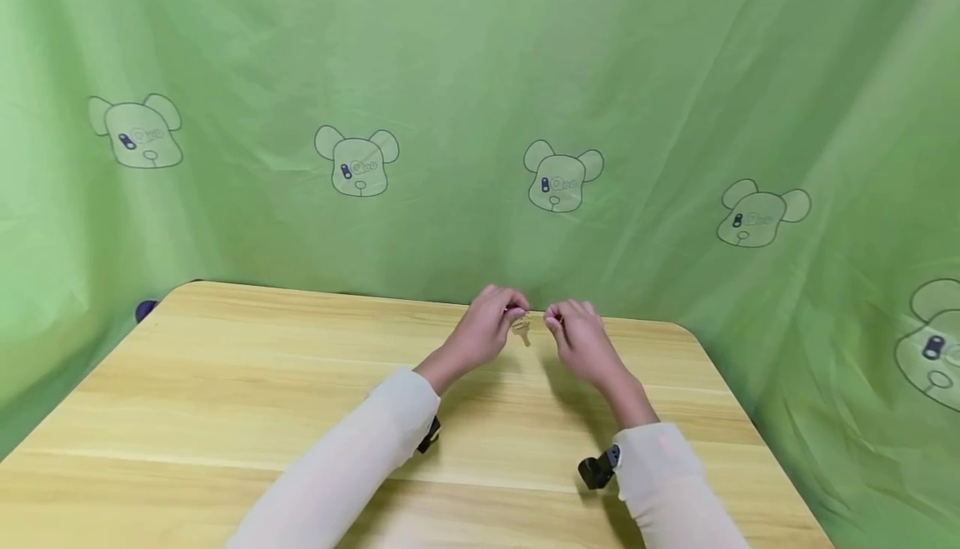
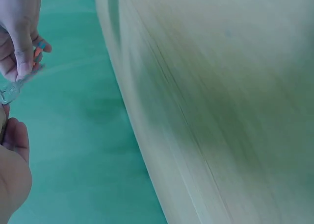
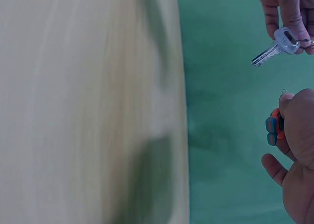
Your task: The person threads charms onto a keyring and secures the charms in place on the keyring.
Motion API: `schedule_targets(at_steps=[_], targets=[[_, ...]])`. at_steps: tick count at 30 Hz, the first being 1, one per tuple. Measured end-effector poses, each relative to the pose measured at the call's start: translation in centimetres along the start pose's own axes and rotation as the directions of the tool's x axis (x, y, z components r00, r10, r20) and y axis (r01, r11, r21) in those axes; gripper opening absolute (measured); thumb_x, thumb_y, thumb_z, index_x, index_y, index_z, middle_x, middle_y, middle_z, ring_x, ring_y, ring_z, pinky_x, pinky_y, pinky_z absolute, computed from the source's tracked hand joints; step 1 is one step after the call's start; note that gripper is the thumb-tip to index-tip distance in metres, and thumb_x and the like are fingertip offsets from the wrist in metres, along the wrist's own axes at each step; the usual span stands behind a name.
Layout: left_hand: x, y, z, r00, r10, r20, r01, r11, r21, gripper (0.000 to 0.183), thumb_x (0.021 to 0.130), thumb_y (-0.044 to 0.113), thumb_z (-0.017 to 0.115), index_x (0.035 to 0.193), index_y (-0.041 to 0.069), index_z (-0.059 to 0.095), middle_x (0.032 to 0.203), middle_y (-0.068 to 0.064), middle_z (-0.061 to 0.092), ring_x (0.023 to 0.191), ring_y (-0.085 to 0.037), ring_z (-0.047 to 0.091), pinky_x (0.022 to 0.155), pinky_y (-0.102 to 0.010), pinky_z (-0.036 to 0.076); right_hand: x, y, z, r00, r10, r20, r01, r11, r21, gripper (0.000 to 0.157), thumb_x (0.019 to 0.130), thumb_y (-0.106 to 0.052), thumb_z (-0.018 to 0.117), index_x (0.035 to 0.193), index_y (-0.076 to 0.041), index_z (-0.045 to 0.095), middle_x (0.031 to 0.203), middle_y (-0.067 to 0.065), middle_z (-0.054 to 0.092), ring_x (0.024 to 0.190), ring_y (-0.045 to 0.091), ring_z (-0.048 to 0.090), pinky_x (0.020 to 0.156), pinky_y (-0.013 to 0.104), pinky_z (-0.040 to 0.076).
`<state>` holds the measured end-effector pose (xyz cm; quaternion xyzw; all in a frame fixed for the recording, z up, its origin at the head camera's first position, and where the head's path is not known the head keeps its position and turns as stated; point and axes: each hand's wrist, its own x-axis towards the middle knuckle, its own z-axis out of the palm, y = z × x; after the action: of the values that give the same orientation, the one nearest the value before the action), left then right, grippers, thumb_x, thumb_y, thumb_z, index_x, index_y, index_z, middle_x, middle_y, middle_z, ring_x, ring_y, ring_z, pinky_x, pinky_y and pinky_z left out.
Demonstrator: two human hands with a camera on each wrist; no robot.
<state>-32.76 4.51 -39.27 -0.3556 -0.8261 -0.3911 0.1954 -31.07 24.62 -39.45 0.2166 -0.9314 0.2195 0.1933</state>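
Note:
My left hand (image 1: 487,324) pinches a thin metal ring at its fingertips, above the far part of the table. From that ring hangs a silver key (image 3: 280,46), its blade pointing away from the fingers in the right wrist view. My right hand (image 1: 583,339) is close by on the right, with a short gap between the two. Its thumb and fingers pinch a small orange and teal piece (image 3: 273,124), and a tiny wire loop (image 3: 284,91) sticks out beyond the thumb. The fingers cover most of this piece, so I cannot tell its kind.
Under both hands lies a light wood table (image 1: 300,382) with rounded far corners. A green curtain (image 1: 450,224) printed with bear heads hangs behind it and along the sides. A small dark purple thing (image 1: 146,310) shows beyond the table's far left corner.

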Motion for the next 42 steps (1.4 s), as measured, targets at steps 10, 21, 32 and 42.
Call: schedule_targets(at_steps=[10, 21, 32, 42], targets=[[-2.1, 0.3, -2.0, 0.992, -0.019, -0.121, 0.009, 0.996, -0.085, 0.009, 0.094, 0.014, 0.056, 0.098, 0.008, 0.062, 0.088, 0.003, 0.061, 0.083, -0.010, 0.051, 0.072, -0.018, 0.048, 0.6, -3.9, -0.3, 0.985, -0.140, -0.104, 0.142, 0.990, 0.006, 0.004, 0.095, -0.012, 0.056, 0.095, -0.008, 0.057, 0.087, 0.000, 0.056, 0.084, 0.019, 0.044, 0.079, 0.036, 0.036], [-4.3, 1.2, -4.2, 0.963, -0.029, -0.268, -0.013, 0.988, -0.154, 0.008, 0.092, 0.015, 0.059, 0.097, 0.009, 0.064, 0.088, 0.004, 0.060, 0.085, -0.009, 0.055, 0.074, -0.022, 0.049, 1.1, -7.8, -0.2, 0.954, -0.242, -0.175, 0.250, 0.968, 0.024, 0.006, 0.097, -0.013, 0.052, 0.094, -0.009, 0.055, 0.086, 0.000, 0.053, 0.086, 0.020, 0.044, 0.079, 0.037, 0.036], [-5.7, 1.9, -5.8, 0.920, 0.031, -0.391, -0.107, 0.979, -0.175, 0.008, 0.090, 0.012, 0.063, 0.093, 0.006, 0.066, 0.090, -0.001, 0.065, 0.084, -0.012, 0.061, 0.076, -0.024, 0.052, 0.6, -10.8, 0.1, 0.941, -0.239, -0.240, 0.293, 0.930, 0.223, 0.009, 0.100, -0.013, 0.047, 0.095, -0.008, 0.053, 0.082, -0.005, 0.047, 0.085, 0.014, 0.044, 0.072, 0.031, 0.040], [-6.7, 2.3, -6.8, 0.897, 0.043, -0.441, -0.148, 0.967, -0.208, 0.007, 0.088, 0.007, 0.064, 0.094, 0.005, 0.067, 0.088, -0.007, 0.066, 0.082, -0.015, 0.061, 0.075, -0.025, 0.052, 0.3, -12.4, 0.7, 0.945, -0.215, -0.247, 0.296, 0.884, 0.362, 0.006, 0.099, -0.008, 0.047, 0.095, -0.008, 0.052, 0.081, -0.003, 0.049, 0.081, 0.013, 0.049, 0.071, 0.029, 0.045]])
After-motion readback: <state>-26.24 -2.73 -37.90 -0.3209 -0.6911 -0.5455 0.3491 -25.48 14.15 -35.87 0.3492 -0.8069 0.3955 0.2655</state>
